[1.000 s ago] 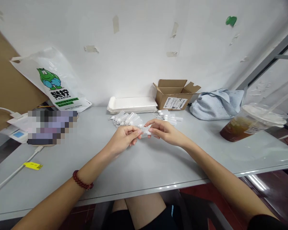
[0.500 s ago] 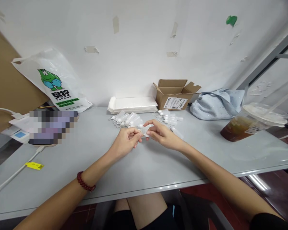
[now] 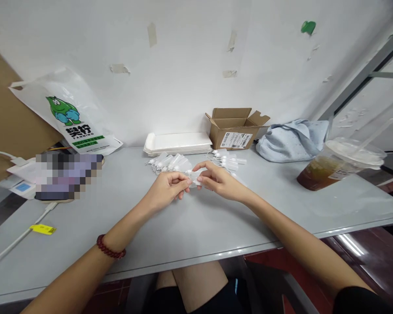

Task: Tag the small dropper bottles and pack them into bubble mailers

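Observation:
In front of me, both hands meet over a small clear plastic tube with a white end, partly hidden by my fingers. My left hand pinches it from the left between thumb and forefinger. From the right, the thumb and fingers of my right hand close on its other side, the forefinger arched above. Just behind my left hand lies a pile of similar clear tubes with white ends and thin cord loops. Another group of these tubes rests behind my right hand.
Against the wall are a stack of white trays, an open cardboard box and a light blue cloth bag. A cup of dark drink stands at right. On the left are a blurred phone, a cable and a white plastic bag.
The whole view has shifted slightly, so things appear a little farther left. Both hands keep their pinch on the tube, with only small finger movement.

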The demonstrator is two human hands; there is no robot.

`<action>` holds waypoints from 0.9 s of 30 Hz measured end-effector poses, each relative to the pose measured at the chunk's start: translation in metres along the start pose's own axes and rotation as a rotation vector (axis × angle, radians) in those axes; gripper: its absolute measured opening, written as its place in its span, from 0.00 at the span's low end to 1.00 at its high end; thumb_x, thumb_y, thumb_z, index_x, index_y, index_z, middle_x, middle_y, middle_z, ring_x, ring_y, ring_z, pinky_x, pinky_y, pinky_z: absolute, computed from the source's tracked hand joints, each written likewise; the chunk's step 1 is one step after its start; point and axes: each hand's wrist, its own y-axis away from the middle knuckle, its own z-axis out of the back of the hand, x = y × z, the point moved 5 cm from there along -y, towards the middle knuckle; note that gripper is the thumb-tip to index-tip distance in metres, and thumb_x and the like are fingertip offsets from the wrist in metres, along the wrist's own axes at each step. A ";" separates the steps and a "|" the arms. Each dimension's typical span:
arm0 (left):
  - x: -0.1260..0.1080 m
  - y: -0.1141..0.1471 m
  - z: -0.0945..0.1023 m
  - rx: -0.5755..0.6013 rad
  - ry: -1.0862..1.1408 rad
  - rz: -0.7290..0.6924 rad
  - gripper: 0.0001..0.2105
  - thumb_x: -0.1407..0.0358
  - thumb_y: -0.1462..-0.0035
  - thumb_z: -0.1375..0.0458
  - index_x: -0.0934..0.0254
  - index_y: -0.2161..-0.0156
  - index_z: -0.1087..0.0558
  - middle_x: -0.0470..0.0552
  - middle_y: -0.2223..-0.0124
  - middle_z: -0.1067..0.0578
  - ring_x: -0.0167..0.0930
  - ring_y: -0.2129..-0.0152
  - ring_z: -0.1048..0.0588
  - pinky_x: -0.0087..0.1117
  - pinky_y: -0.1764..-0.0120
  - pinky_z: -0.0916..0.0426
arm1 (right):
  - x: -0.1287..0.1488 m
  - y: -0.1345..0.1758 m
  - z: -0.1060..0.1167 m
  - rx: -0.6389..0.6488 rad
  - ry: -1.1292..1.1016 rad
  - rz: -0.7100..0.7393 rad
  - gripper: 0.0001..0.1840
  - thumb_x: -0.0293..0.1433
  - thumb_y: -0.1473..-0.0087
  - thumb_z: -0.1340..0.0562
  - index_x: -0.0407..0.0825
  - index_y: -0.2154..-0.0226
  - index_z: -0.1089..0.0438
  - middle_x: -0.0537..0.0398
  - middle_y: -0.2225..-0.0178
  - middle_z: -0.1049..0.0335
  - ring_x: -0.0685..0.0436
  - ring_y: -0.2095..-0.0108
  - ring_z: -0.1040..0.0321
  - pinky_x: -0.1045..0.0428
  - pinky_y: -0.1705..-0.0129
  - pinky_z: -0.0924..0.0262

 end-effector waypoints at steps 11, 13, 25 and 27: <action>0.002 0.000 0.004 0.014 0.026 -0.044 0.12 0.59 0.49 0.41 0.66 0.76 0.27 0.44 0.82 0.33 0.24 0.83 0.36 0.27 0.76 0.39 | 0.007 0.001 0.006 0.009 0.011 0.015 0.10 0.33 0.40 0.46 0.48 0.55 0.41 0.59 0.74 0.31 0.53 0.77 0.44 0.55 0.73 0.48; 0.003 0.000 0.004 0.018 0.038 -0.030 0.13 0.59 0.48 0.42 0.66 0.76 0.27 0.45 0.82 0.32 0.24 0.83 0.36 0.28 0.75 0.38 | 0.006 0.001 0.007 0.008 0.022 0.012 0.10 0.33 0.40 0.46 0.48 0.56 0.41 0.58 0.74 0.30 0.52 0.77 0.44 0.55 0.73 0.48; 0.006 -0.002 0.001 -0.010 0.016 -0.001 0.11 0.59 0.50 0.40 0.66 0.73 0.28 0.45 0.77 0.29 0.22 0.85 0.35 0.26 0.78 0.39 | -0.003 0.000 0.013 0.027 0.205 0.003 0.20 0.40 0.43 0.42 0.48 0.52 0.41 0.55 0.68 0.28 0.51 0.76 0.40 0.54 0.71 0.46; 0.008 -0.003 0.010 -0.110 0.017 0.022 0.10 0.60 0.50 0.40 0.66 0.74 0.28 0.44 0.79 0.30 0.22 0.85 0.36 0.25 0.79 0.39 | -0.008 -0.002 0.030 -0.061 0.394 -0.010 0.22 0.42 0.44 0.41 0.48 0.51 0.40 0.52 0.65 0.28 0.50 0.75 0.39 0.54 0.70 0.47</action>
